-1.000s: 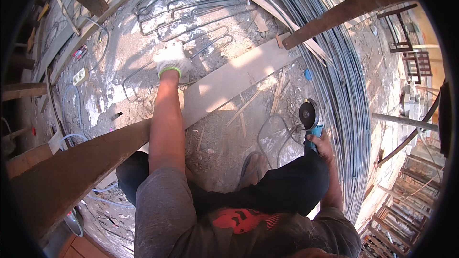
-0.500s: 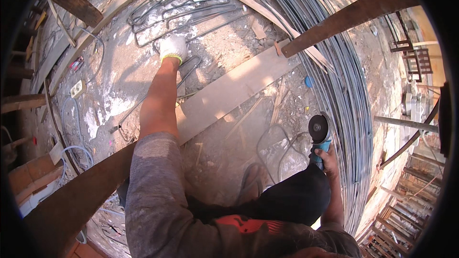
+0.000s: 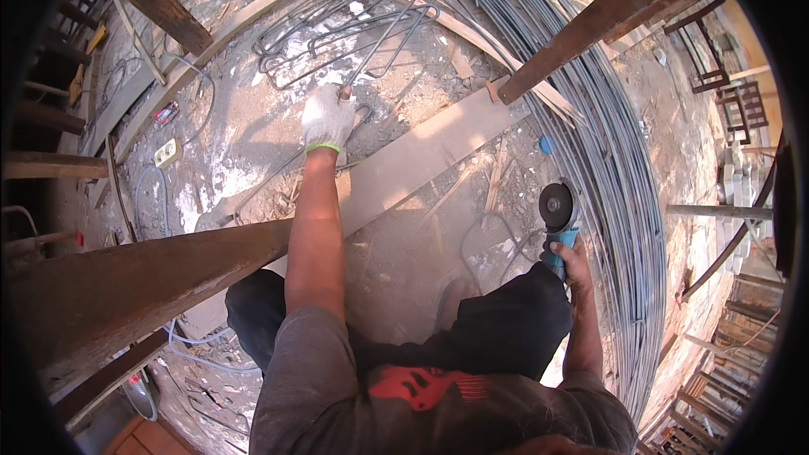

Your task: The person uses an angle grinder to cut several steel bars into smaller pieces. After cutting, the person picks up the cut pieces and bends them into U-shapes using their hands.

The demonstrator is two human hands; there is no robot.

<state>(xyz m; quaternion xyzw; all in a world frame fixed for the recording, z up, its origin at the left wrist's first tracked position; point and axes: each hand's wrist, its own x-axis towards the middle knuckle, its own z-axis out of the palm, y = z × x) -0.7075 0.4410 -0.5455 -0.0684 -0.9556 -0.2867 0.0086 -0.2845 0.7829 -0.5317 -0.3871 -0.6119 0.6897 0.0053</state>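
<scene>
One knee (image 3: 527, 320) sits just beside my bare right hand (image 3: 575, 265), its fingers wrapped round a blue angle grinder (image 3: 562, 238); best to keep the disc (image 3: 556, 205) aimed away from me. Past that, a flat board (image 3: 430, 147) slants far right. Beyond its left end, my gloved left hand (image 3: 329, 118) looks curled round a bent steel rod (image 3: 377, 49) reaching farther out; a firm grip, clear of the disc, should steady it.

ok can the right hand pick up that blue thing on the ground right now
Probably not: the right hand is wrapped around the angle grinder, and in this view the dark disc lies between that hand and the blue thing.
</scene>
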